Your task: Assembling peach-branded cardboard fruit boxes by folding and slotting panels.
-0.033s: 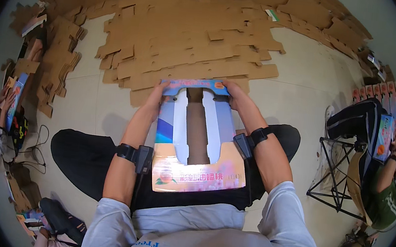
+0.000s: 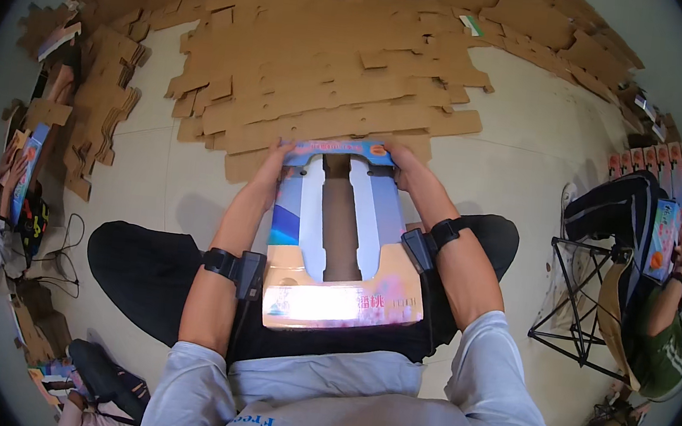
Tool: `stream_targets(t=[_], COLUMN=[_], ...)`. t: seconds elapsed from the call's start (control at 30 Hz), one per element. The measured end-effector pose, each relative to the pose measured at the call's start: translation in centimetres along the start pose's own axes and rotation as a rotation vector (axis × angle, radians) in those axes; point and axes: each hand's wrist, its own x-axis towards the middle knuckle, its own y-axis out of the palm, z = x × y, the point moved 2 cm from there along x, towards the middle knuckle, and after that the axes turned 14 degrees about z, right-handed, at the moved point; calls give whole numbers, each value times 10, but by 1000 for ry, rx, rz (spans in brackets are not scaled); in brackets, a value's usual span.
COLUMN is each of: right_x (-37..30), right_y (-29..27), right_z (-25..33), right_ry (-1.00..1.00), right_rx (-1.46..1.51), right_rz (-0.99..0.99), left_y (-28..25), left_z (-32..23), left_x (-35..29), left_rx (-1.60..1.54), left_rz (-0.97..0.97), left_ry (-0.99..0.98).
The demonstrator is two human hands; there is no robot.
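Observation:
A printed cardboard fruit box (image 2: 396, 281), blue at the far end and peach-orange at the near end, rests over my lap. Its top has a long opening with white flaps along both sides, and the brown inside shows between them. My left hand (image 2: 278, 159) grips the far left corner, and its fingertips are partly hidden by the box. At the far right corner my right hand (image 2: 401, 160) is closed around the edge in the same way. Bright glare covers part of the near printed panel.
Flat brown cardboard sheets (image 2: 306, 68) lie spread over the pale floor ahead. On the right a person with a similar box (image 2: 664, 235) sits by a black folding frame (image 2: 589, 306), with upright boxes (image 2: 654, 163) behind. Another person's hands (image 2: 13, 170) hold a box at left; cables (image 2: 61, 267) lie nearby.
The box has tilted very slightly, and bright glare now washes over the print on its near panel. Both hands keep their hold on the far corners.

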Motion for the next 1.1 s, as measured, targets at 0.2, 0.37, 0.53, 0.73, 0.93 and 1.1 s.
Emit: stream_targets(t=[0.2,0.37,0.53,0.73,0.93,1.1], right_x=[40,29,24,-9,-2,-7], right_y=[-41,-26,-22,2,-6,-9], right_z=[-54,-57,-54,-71,-64,-43], right_ry=[33,79,66,93,-101,60], right_rx=[114,91,55,-34,-522,-759], right_rz=[24,-36,138,230,-21,-51], left_y=[-11,-20,-2,-23,-40,-49], left_z=[41,50,9,18,10,6], left_x=[28,27,5,-12,-22,-45], left_rx=[149,242,251,325,871,1136], left_rz=[122,127,28,101,21,-14], left_ry=[108,101,45,68,164,386])
